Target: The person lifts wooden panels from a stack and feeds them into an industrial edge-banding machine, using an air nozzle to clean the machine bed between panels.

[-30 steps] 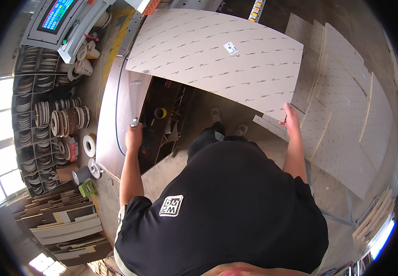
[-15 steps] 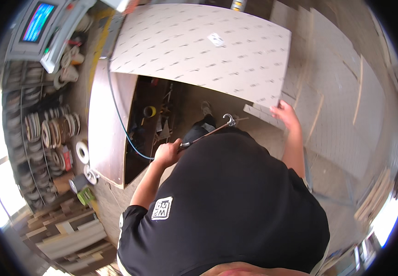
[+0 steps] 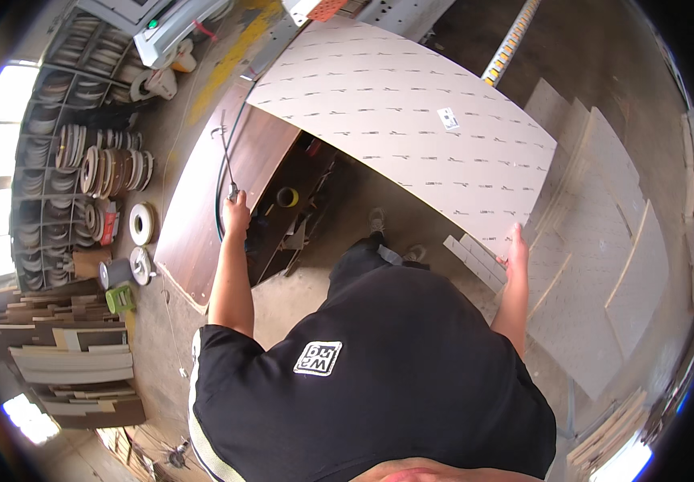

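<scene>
My left hand (image 3: 236,218) is closed around the handle of an air blow gun (image 3: 229,165) with a long thin nozzle and a metal hook. The nozzle points away from me over a brown wooden worktop (image 3: 186,205), and a blue hose (image 3: 233,132) runs beside it. With my right hand (image 3: 516,253) I grip the near right corner of a large pale panel (image 3: 395,120) printed with rows of small marks. The thumb lies against its edge, and the other fingers are partly hidden. A small white label (image 3: 448,118) sticks to the panel's face.
Several pale boards (image 3: 596,265) lean or lie stacked to the right. Below the worktop, an open shelf holds a yellow tape roll (image 3: 286,197). Racks of edge-band rolls (image 3: 102,169) stand at the left, with board offcuts (image 3: 74,349) nearer. A machine (image 3: 178,32) sits far left.
My left hand has swung the blow gun left and away, from before my body to over the worktop. My right hand stays at the panel corner; the whole view has turned.
</scene>
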